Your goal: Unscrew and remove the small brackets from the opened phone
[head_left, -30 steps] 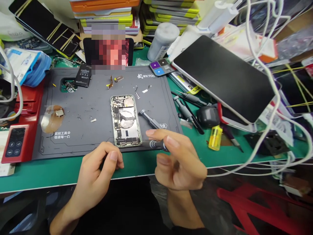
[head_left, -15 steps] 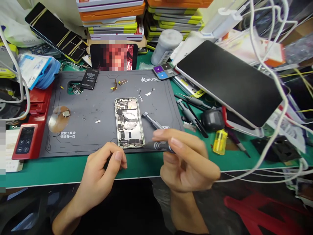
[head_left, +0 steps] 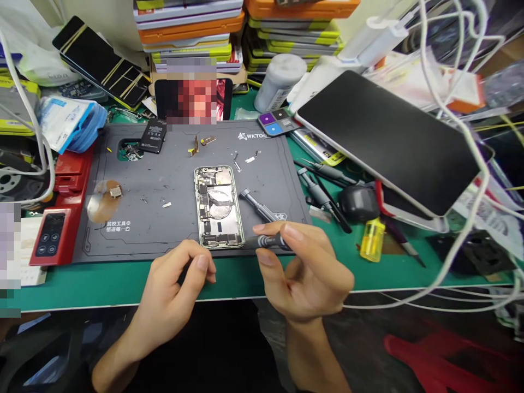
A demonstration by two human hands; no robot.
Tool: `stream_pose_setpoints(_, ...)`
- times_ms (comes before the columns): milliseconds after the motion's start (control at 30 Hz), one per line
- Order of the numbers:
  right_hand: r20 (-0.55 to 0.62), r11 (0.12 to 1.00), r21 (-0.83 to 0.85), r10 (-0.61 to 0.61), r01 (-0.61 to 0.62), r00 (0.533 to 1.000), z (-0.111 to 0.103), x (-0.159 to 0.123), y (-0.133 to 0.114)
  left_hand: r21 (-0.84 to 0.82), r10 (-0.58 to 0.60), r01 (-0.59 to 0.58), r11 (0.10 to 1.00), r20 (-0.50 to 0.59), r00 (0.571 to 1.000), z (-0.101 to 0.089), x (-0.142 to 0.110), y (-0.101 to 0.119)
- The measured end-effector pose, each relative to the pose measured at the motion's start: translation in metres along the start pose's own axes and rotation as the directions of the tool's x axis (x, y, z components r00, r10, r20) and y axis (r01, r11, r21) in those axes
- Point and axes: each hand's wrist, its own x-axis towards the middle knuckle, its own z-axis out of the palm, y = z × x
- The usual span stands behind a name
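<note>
While our R hand [head_left: 307,273] pinches a screwdriver [head_left: 268,241], the opened smartphone [head_left: 220,210] is on the mat [head_left: 176,174] just L of it, long axis away from us, nearer our L hand [head_left: 176,281] (grip: can't tell).

Head-worn camera, sole view. Sits above near edge of green surface [head_left: 235,289], facing forward and down. Close range: opened phone [head_left: 220,207] near mid-frame, grey mat [head_left: 164,177] within bounds. Far side reaches stacked cases [head_left: 190,28]; near right, floor [head_left: 362,344].
</note>
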Motion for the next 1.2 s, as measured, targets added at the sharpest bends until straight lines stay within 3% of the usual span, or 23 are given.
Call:
stream_pose_setpoints(200, 0.011, 0.998, -0.048, 0.037, -0.037, 0.999, -0.003, -0.008, -0.001, 0.082, 0.057, -0.058, 0.995, 0.007, 0.998, 0.003, 0.001, 0.003)
stream_pose_setpoints(333, -0.053, 0.994, -0.071, 0.077, -0.08, 0.996, -0.006, -0.011, 0.0, 0.319, 0.177, -0.167, 0.933, -0.004, 0.984, 0.002, -0.001, 0.011)
stream_pose_setpoints(433, -0.139, 0.995, -0.024, 0.093, -0.097, 0.986, -0.006, -0.012, 0.001, 0.612, 0.329, -0.253, 0.749, -0.013, 0.944, -0.012, 0.0, 0.016)
stream_pose_setpoints(600, -0.13, 0.985, 0.02, 0.171, -0.17, 0.977, -0.003, -0.012, 0.0, 0.938, 0.404, -0.068, 0.339, -0.08, 0.911, -0.054, 0.015, 0.018)
stream_pose_setpoints(700, -0.127, 0.984, 0.029, 0.179, -0.176, 0.976, -0.003, -0.013, -0.003, 0.984, 0.422, -0.098, 0.146, 0.027, 0.906, -0.069, 0.027, 0.017)
stream_pose_setpoints(800, -0.114, 0.979, 0.047, 0.203, -0.199, 0.972, -0.004, -0.014, -0.004, 0.989, 0.423, -0.145, 0.033, 0.118, 0.898, -0.073, 0.038, 0.016)
stream_pose_setpoints(1200, -0.102, 0.968, 0.083, 0.246, -0.238, 0.964, -0.005, -0.013, -0.006, 0.97, 0.416, -0.215, -0.111, 0.242, 0.877, -0.067, 0.053, 0.015)
